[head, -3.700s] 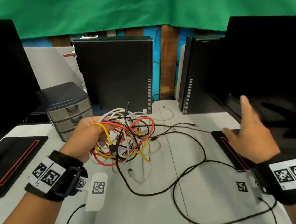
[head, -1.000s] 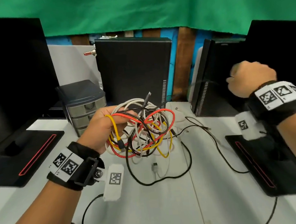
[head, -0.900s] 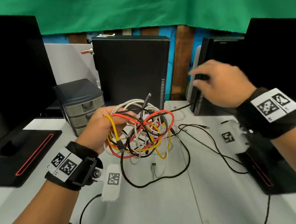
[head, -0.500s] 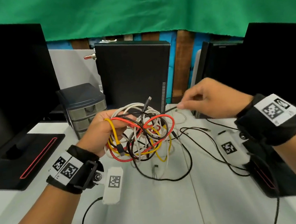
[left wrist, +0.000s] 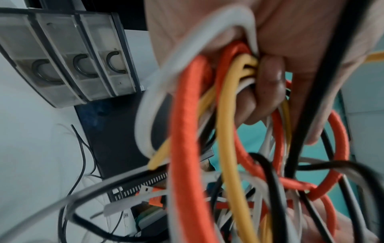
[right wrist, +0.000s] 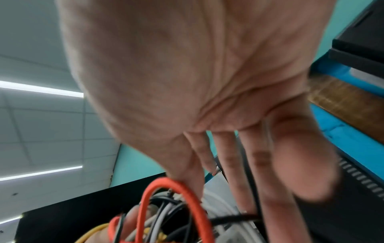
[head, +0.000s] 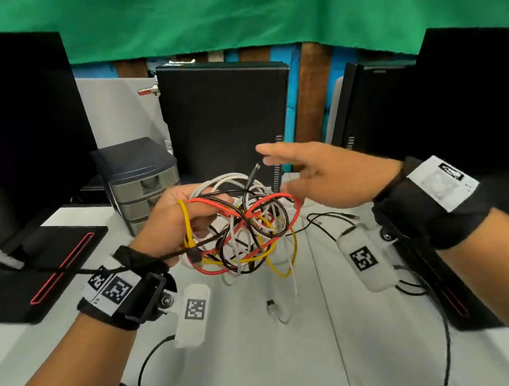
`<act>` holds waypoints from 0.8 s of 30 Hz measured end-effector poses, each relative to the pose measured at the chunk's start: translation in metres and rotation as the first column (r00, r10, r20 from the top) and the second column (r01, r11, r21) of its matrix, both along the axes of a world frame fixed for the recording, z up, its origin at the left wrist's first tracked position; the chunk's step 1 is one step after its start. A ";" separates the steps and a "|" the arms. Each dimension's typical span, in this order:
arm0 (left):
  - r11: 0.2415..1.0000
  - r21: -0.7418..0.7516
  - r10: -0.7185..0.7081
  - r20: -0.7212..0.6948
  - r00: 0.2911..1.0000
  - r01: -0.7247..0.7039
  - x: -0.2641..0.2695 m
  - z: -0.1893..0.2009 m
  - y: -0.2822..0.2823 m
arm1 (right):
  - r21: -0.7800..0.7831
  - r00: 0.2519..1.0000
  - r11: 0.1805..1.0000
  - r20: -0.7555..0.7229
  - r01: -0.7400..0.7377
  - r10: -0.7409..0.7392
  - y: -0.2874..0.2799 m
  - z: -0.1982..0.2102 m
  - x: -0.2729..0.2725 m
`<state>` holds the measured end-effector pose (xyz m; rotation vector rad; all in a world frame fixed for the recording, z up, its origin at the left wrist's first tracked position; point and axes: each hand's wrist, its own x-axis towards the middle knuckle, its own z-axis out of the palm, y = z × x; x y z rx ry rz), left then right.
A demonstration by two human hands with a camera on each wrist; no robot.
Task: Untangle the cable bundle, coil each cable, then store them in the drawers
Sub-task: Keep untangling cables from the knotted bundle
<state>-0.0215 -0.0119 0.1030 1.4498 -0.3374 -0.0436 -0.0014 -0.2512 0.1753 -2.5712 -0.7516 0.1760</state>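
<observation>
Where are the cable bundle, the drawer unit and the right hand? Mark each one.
cable bundle (head: 250, 224): head view, on the red loop in the middle of the tangle.
drawer unit (head: 137, 161): head view, on its dark lid.
right hand (head: 333, 175): head view, on the back of the hand.

A computer lab or office workstation.
Black monitors (head: 14, 130) flank the pale grey surface (head: 263, 349); upright black computer towers (head: 224, 123) stand far behind, beneath a green cloth backdrop (head: 258, 7), beside a small grey plastic drawer unit (head: 138, 180).
</observation>
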 end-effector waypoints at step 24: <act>0.973 -0.195 0.141 0.080 0.987 -0.123 0.009 0.005 0.045 | 0.703 0.712 0.449 -0.117 0.552 -0.692 -0.079 0.021 0.065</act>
